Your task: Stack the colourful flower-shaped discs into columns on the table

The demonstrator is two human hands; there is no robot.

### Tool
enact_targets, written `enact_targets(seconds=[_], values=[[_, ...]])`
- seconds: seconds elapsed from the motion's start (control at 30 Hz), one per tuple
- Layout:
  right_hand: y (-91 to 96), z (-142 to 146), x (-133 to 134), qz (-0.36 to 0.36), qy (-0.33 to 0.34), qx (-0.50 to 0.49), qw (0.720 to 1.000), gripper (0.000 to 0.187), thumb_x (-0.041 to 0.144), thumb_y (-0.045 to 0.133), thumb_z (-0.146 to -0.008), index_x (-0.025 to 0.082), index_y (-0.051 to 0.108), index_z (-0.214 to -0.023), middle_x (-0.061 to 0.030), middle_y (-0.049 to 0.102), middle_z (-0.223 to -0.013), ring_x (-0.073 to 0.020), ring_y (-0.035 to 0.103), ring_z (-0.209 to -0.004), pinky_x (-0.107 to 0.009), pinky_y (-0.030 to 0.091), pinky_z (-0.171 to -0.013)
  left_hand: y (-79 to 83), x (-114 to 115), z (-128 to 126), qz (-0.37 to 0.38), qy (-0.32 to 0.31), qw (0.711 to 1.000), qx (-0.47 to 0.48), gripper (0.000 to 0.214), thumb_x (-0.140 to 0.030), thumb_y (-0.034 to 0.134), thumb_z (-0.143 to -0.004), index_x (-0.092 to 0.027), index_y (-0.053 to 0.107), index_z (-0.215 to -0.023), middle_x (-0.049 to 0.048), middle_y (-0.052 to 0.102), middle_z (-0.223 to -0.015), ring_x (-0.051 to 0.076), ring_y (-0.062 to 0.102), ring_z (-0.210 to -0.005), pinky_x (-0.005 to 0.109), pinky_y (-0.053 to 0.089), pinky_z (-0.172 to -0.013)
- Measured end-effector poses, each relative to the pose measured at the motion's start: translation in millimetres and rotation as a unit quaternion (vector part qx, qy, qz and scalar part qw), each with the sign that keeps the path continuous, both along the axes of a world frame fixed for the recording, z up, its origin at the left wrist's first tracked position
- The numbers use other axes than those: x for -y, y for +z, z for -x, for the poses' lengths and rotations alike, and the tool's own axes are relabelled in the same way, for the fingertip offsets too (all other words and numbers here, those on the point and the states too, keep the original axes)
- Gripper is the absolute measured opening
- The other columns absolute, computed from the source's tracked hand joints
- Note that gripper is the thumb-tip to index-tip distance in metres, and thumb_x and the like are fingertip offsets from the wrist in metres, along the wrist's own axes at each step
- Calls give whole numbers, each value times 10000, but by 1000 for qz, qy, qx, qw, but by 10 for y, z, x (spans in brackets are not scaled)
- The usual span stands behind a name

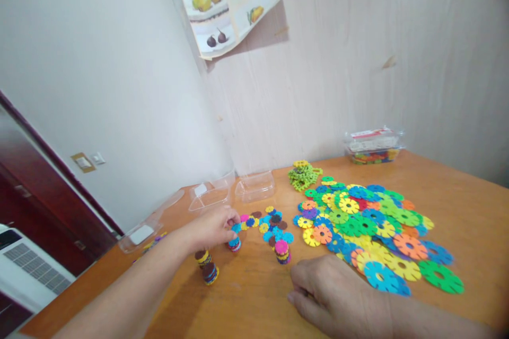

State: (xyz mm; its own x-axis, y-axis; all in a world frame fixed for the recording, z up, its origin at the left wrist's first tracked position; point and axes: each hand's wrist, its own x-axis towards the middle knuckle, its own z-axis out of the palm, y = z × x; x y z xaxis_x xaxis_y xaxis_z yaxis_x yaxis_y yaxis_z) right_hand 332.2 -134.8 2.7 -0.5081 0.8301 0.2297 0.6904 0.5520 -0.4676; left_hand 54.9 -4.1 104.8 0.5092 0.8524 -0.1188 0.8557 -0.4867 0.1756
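My left hand (212,230) reaches over a short stack of small notched discs (234,245). Its thumb and fingers are closed in a pinch, with a light blue disc (236,228) between them. My right hand (326,288) rests on the table in a loose fist, and nothing shows in it. Just beyond its knuckles stands a pink-topped stack (282,252). Two brown-topped stacks, one in front (210,274) and one behind (202,258), stand below my left wrist. Small loose discs (274,228) in blue, yellow, brown and pink lie between the hands.
A wide pile of large notched discs (369,222) spreads on the right. Green lattice-like pieces (304,176) are heaped behind it. Clear plastic trays (254,186) stand along the wall, and a filled clear box (374,145) sits at the back right of the wooden table (238,307).
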Motion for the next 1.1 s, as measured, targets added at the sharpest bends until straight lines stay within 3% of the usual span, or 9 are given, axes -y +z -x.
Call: enact_targets(seconds=[0.33,0.63,0.93,1.1], values=[[53,-1,12,21,-8,-7,1000,219,331,544,-910,209,599,-737,22,665,-686,-97,543,-576,-247,226,-520,-227,73,166,2,-4,1000,-26,248,-302,660,-735,-216,731,-957,33,661,-898,177,575,-804,257,402,-676],[15,-14,6,24,-7,-7,1000,205,335,556,-906,213,609,-750,23,676,-704,-102,556,-593,-252,229,-525,-191,78,76,-58,-101,989,-87,184,-265,669,-768,-254,732,-941,47,637,-975,209,572,-948,294,418,-810],[46,-10,5,25,-7,-4,1000,218,330,544,-911,206,602,-741,22,677,-699,-96,551,-579,-247,222,-517,-153,110,61,-58,-84,990,-101,182,-271,679,-760,-254,721,-936,50,640,-1006,220,577,-982,297,431,-819],[98,-5,5,27,-5,3,1000,210,327,548,-908,205,609,-749,22,673,-700,-98,548,-577,-252,230,-517,-122,120,-4,-69,-58,992,-88,384,-318,711,-737,-252,696,-1116,63,641,-1078,251,578,-1038,332,439,-874]])
